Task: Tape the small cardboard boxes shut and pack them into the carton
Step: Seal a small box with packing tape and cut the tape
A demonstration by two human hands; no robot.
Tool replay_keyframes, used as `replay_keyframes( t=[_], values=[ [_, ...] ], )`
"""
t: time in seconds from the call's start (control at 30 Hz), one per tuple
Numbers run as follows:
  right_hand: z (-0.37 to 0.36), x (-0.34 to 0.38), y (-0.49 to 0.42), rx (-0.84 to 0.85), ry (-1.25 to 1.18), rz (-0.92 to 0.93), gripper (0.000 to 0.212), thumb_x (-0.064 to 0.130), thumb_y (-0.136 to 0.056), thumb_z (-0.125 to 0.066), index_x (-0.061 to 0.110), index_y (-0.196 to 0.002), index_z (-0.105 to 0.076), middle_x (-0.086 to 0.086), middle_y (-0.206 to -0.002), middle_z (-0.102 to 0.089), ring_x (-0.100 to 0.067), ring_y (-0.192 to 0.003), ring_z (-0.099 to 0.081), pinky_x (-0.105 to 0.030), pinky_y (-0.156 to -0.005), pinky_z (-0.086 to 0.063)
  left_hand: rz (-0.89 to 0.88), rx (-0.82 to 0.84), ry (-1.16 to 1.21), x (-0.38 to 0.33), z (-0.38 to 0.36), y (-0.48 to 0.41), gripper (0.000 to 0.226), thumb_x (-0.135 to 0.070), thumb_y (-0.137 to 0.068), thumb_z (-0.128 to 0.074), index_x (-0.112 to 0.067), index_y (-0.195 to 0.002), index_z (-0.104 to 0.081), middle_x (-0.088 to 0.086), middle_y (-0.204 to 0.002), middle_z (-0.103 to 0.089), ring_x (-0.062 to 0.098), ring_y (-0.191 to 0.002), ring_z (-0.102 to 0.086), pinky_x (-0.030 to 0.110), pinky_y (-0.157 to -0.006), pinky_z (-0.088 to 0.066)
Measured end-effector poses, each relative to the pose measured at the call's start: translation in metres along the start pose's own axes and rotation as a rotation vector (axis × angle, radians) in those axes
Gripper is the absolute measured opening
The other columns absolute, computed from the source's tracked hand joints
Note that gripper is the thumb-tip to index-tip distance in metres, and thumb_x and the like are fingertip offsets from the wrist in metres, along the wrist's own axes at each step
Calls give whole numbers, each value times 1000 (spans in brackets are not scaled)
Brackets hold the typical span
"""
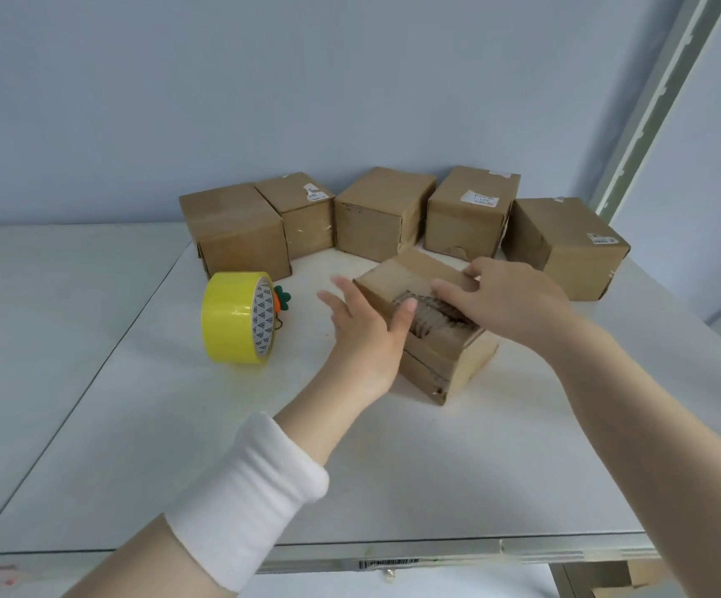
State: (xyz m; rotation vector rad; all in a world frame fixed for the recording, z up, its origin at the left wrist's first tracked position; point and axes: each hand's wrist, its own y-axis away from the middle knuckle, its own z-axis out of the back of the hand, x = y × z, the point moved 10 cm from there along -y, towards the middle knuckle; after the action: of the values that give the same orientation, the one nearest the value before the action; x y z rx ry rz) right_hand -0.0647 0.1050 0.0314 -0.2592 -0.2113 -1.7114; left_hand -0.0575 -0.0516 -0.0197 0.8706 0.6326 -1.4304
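— Where is the box being worked on?

— The open box (430, 338) stands on the white table (168, 425), about the middle of it and a little to the right, turned at an angle. Its top gapes, and crumpled brown filling shows inside.

— And the hands?

— The left hand (360, 328) lies flat against the box's left side. Its fingers are straight and spread, and the thumb rests over the top edge by the opening. It presses and does not grip. A white sleeve (248, 489) covers that forearm.

— The right one?

— The right hand (507, 297) reaches in from the right and lies on top of the box. Its fingers are only lightly bent and stretch leftward over the gap, with the thumb on the far flap. I cannot tell whether it pinches that flap or merely rests on it.

— What else belongs to the job?

— A yellow tape roll (237, 317) stands on its edge to the left of the box, apart from both hands. A small green and orange charm (283, 299) peeks out just behind it. Along the far side, against the pale blue wall (263, 79), is a row of five closed boxes (380, 211). The two at the left touch, and some carry white labels.

— Anything nearer?

— A barcode sticker (389, 563) on the table's near edge.
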Motion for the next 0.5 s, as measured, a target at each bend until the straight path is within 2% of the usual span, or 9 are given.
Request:
replay_keyframes(
  t=[0.07,0.1,0.17,0.23,0.3,0.37,0.43,0.5],
  values=[
    [-8,-7,0,54,-146,-36,58,66,-83,-46,17,-113,-49,1,-105,-57,-19,-97,-53,-32,-74,-40,25,58,57,7,-5,-6,74,-46,-99,-26,-10,-148,16,12,-158,7,25,-145,-10,32,-114,-12],
    [-15,-11,1,102,-294,-69,56,64,-81,-51,17,-111,-47,2,-104,-56,-16,-94,-53,-32,-76,-41,2,62,59,6,-5,-10,69,-45,-100,-25,-10,-150,8,12,-158,-6,25,-144,-18,33,-115,-14],
    [-36,-15,6,228,-667,-139,57,54,-82,-59,16,-121,-43,1,-110,-58,-14,-95,-57,-33,-83,-46,-27,63,120,7,-4,-18,60,-42,-100,-26,-10,-150,-15,10,-151,-32,26,-137,-34,40,-115,-24],
    [-53,-9,14,318,-923,-154,67,44,-84,-62,20,-140,-32,-1,-123,-57,-19,-105,-58,-40,-97,-45,-11,58,205,10,-1,-25,49,-37,-101,-28,-8,-140,-35,11,-139,-48,27,-128,-44,40,-110,-33],
    [-63,-5,18,307,-993,-144,76,42,-85,-62,27,-147,-20,1,-134,-51,-22,-115,-55,-43,-103,-42,-1,41,248,8,4,-27,41,-30,-102,-28,-6,-132,-43,10,-134,-51,26,-125,-46,28,-101,-34],
    [-66,-2,21,259,-993,-155,78,42,-87,-60,28,-149,-15,1,-138,-47,-23,-118,-52,-43,-103,-42,-28,26,201,1,7,-26,43,-27,-103,-26,-6,-138,-40,9,-139,-47,22,-128,-42,21,-94,-30],
    [-66,1,23,257,-1004,-166,78,41,-88,-59,27,-149,-13,0,-139,-45,-23,-119,-51,-42,-103,-42,-111,-38,27,-13,17,-20,47,-28,-104,-25,-9,-147,-23,7,-149,-35,19,-135,-35,19,-98,-28],
    [-61,1,24,278,-982,-162,82,44,-87,-59,26,-150,-10,-1,-145,-40,-23,-124,-47,-41,-107,-38,-258,-193,-161,-33,44,-11,52,-28,-102,-28,-14,-150,-13,5,-155,-23,18,-141,-25,24,-108,-20]
  ],
)
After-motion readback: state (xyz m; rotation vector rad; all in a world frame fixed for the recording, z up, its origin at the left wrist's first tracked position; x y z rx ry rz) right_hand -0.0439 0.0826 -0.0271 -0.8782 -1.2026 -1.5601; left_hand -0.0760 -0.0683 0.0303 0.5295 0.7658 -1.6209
